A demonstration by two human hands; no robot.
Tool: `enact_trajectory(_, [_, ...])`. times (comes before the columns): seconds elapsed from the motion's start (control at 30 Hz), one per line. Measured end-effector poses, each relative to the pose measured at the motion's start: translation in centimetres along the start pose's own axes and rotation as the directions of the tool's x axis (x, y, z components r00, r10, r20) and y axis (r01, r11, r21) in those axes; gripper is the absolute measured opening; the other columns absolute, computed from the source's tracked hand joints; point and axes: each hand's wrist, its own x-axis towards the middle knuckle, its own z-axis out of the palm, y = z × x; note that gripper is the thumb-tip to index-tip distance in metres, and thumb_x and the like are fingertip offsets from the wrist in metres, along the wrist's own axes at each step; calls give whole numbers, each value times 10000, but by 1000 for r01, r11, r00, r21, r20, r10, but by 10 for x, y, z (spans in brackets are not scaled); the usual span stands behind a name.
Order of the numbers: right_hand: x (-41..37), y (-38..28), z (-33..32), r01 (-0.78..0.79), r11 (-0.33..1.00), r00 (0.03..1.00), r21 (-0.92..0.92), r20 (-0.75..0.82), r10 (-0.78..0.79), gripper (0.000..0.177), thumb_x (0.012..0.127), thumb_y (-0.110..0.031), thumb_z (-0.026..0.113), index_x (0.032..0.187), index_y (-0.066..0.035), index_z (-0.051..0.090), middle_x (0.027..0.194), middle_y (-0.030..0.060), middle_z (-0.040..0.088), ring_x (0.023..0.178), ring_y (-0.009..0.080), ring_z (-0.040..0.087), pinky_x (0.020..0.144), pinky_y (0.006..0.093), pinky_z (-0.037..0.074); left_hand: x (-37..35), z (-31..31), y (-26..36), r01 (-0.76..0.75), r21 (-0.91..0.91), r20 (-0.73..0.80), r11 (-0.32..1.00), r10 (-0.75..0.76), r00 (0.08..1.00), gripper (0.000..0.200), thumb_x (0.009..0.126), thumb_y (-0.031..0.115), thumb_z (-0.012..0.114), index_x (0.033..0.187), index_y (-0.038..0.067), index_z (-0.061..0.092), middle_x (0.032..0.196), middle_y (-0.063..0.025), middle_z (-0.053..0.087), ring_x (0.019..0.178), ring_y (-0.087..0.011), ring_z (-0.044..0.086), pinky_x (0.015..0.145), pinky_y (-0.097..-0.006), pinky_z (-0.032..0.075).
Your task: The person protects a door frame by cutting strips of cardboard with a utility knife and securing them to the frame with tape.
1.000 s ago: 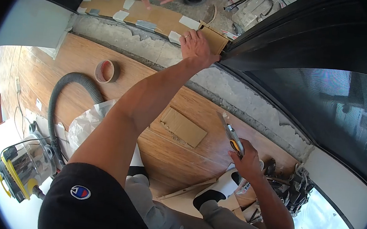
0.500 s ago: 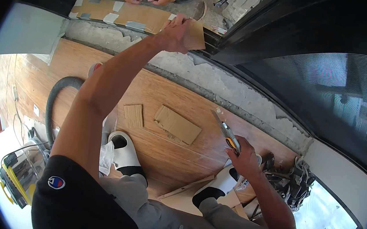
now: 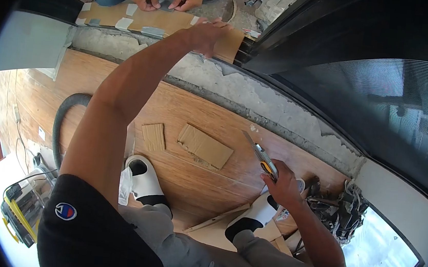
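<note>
The person wears a black short-sleeved T-shirt (image 3: 105, 241) with a small round badge (image 3: 65, 211) on the near-left sleeve, seemingly red, white and blue, though the view is too coarse to read it. Both arms are bare down to the left hand (image 3: 205, 32) and right hand (image 3: 284, 184). Grey trousers (image 3: 187, 249) cover the legs. The white shoes (image 3: 151, 183) have dark openings.

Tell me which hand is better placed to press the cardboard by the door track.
Left, probably. The left hand rests on the cardboard beside the door track, while the right hand is back over the wood floor, gripping a knife.
</note>
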Motion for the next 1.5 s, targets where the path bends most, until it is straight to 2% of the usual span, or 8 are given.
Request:
enact_trajectory(0.23, [3,1,1,-3,1000,1000,-16,-5,3,416,869,-132,722,1212,25,546,1118,262,634,1004,452,635,869,462,512,4,-3,-1,-91,18,-9,996,92,996,1155,543,175,898,1538,81,320,1507,-74,452,1431,-268,373,1068,-531,324])
enact_trajectory(0.33, [2,2,1,9,1000,1000,-19,-2,-9,421,870,-134,723,1215,26,544,1121,263,632,1007,452,634,873,462,511,5,-2,-1,14,-60,21,998,-13,1000,1154,539,175,900,1537,76,329,1500,-74,462,1431,-256,374,1066,-521,326])
enact_trajectory(0.73, [-1,6,2,26,999,999,-21,-23,-27,410,888,-161,710,1214,25,545,1117,262,632,1003,464,630,873,481,506,3,-11,7,49,24,67,999,-50,996,1125,562,155,885,1537,59,332,1531,-81,439,1504,-248,273,1117,-511,283])
enact_trajectory(0.83, [-1,1,1,8,1000,1000,-20,-6,-8,408,887,-166,711,1211,25,552,1129,262,630,1013,463,628,877,485,503,4,-7,5,52,85,124,995,-63,990,1206,555,208,904,1565,78,258,1601,-117,328,1511,-300,253,1139,-512,274])
enact_trajectory(1.03, [-2,5,5,-21,998,1000,-59,-11,20,423,880,-180,723,1216,18,560,1109,262,636,1001,457,632,870,485,500,-23,-2,5,31,137,-93,990,-18,995,1275,578,239,927,1596,174,163,1636,-154,213,1517,-332,225,1133,-578,274])
enact_trajectory(1.2, [0,4,3,-59,997,998,-47,-39,57,421,869,-174,736,1202,20,567,1024,256,650,961,440,641,861,476,504,-87,4,8,60,47,-348,997,-40,936,965,728,181,816,1541,90,304,1584,-237,294,1489,-362,270,1150,-529,288])
enact_trajectory(1.3, [5,9,7,-73,996,997,-48,-39,71,418,862,-175,744,1186,28,574,992,254,655,923,417,657,841,465,512,-154,7,31,132,-174,51,976,-125,991,594,786,181,731,1319,23,524,1384,-221,492,1327,-365,469,1105,-507,345])
enact_trajectory(1.5, [15,10,13,-32,997,998,-63,-60,28,377,867,-202,743,1118,36,592,903,236,669,847,401,675,781,454,526,-278,52,82,153,-109,178,982,-132,975,698,684,371,839,1182,2,518,1173,-195,530,1156,-369,523,1013,-459,390])
